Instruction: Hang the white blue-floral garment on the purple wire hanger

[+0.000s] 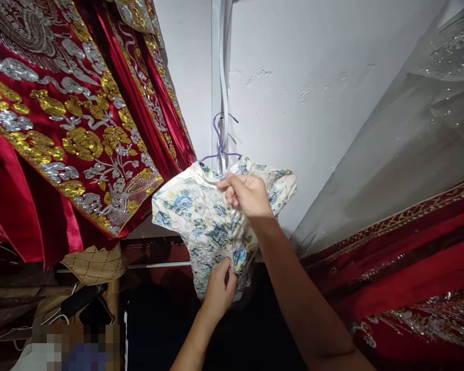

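Observation:
A short-sleeved white shirt with blue and yellow flowers (pixel 181 203) hangs in front of me on a thin purple hanger (pixel 219 149). At the neckline, my right hand (pixel 251 196) is closed, its thumb and forefinger pinching the shirt just below the collar while the other fingers curl in. Lower down, my left hand (pixel 221 286) grips the front edge of the cloth between thumb and fingers. The shirt's front below the collar is partly covered by my right hand and forearm.
Red garments with gold and silver embroidery (pixel 83 141) hang at the left. A white strip (pixel 222 56) runs down the wall (pixel 313 56) above the hanger. Clear plastic sheeting (pixel 402 134) covers red clothing (pixel 417 288) at the right. A black phone-like object (pixel 96 312) and white cable (pixel 58 314) lie lower left.

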A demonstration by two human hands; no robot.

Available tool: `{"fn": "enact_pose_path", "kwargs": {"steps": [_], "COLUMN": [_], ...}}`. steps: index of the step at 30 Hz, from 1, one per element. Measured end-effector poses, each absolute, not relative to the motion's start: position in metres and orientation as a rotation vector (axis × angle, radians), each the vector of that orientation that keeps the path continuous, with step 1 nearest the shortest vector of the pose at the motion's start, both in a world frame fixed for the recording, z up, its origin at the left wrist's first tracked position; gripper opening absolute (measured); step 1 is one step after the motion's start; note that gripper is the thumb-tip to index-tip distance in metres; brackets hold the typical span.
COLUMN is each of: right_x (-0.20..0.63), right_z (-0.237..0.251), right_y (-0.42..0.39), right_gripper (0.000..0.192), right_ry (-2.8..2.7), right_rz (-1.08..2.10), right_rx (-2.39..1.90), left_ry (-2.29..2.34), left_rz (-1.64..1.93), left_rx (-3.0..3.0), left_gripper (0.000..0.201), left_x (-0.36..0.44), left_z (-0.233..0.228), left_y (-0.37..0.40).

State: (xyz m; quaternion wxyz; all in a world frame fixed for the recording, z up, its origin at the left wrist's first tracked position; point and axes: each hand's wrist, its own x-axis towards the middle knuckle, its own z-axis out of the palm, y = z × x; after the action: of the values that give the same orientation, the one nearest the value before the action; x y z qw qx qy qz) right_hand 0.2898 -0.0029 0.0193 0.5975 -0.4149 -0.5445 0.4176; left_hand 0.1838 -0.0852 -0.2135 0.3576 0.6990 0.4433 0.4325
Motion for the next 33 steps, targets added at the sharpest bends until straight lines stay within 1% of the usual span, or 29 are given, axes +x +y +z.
{"fn": "enact_pose_path", "kwargs": {"steps": [3,5,7,9,11,12,13,14,17,20,23,25,28,30,32,33], "right_x": [0.293,0.295,0.295,0.294,0.294,0.294,0.294,0.294,0.297,0.301,0.305,0.308,0.315,0.317,0.314,0.311], "right_z": [0.025,0.024,0.019,0.016,0.014,0.015,0.016,0.017,0.017,0.006,-0.021,-0.043,-0.071,-0.08,-0.085,-0.086], "right_y": [-0.004,-0.008,-0.014,-0.02,-0.026,-0.029,-0.032,-0.034,-0.036,-0.026,-0.011,-0.005,-0.011,-0.022,-0.035,-0.041], "right_gripper": [0.037,0.036,0.035,0.034,0.032,0.032,0.031,0.03,0.029,0.032,0.033,0.035,0.032,0.03,0.029,0.03], "right_ry": [-1.281,-1.295,-1.293,-1.292,-1.307,-1.325,-1.351,-1.381,-1.46,-1.518,-1.538,-1.51,-1.476,-1.454,-1.418,-1.394], "right_rz": [0.953,0.969,0.971,0.956,0.934,0.923,0.914,0.905,0.862,0.821,0.833,0.866,0.926,0.984,1.051,1.082], "right_rx": [-0.936,-0.92,-0.894,-0.877,-0.873,-0.872,-0.869,-0.866,-0.847,-0.858,-0.967,-1.068,-1.147,-1.129,-1.064,-1.025], "left_ry": [1.119,1.069,1.056,1.103,1.097,1.043,0.992,0.964,0.935,1.02,1.087,1.075,0.976,0.88,0.764,0.707], "left_rz": [1.065,1.054,1.126,1.302,1.577,1.691,1.754,1.779,1.674,1.631,1.734,1.867,2.145,2.237,2.178,2.12], "left_rx": [1.834,1.845,1.808,1.745,1.753,1.787,1.854,1.936,2.142,2.204,2.198,2.118,1.807,1.512,1.226,1.119], "left_gripper": [0.026,0.027,0.026,0.024,0.029,0.035,0.039,0.039,0.024,0.021,0.018,0.018,0.016,0.014,0.014,0.017], "left_x": [0.184,0.178,0.168,0.159,0.152,0.151,0.151,0.151,0.156,0.16,0.158,0.15,0.122,0.093,0.066,0.055], "left_z": [-0.207,-0.19,-0.162,-0.126,-0.085,-0.065,-0.047,-0.031,-0.002,0.004,0.007,0.015,0.029,0.027,0.008,-0.008], "left_y": [-0.082,-0.076,-0.066,-0.053,-0.04,-0.033,-0.027,-0.023,-0.014,-0.015,-0.017,-0.016,-0.008,0.001,0.008,0.01]}}
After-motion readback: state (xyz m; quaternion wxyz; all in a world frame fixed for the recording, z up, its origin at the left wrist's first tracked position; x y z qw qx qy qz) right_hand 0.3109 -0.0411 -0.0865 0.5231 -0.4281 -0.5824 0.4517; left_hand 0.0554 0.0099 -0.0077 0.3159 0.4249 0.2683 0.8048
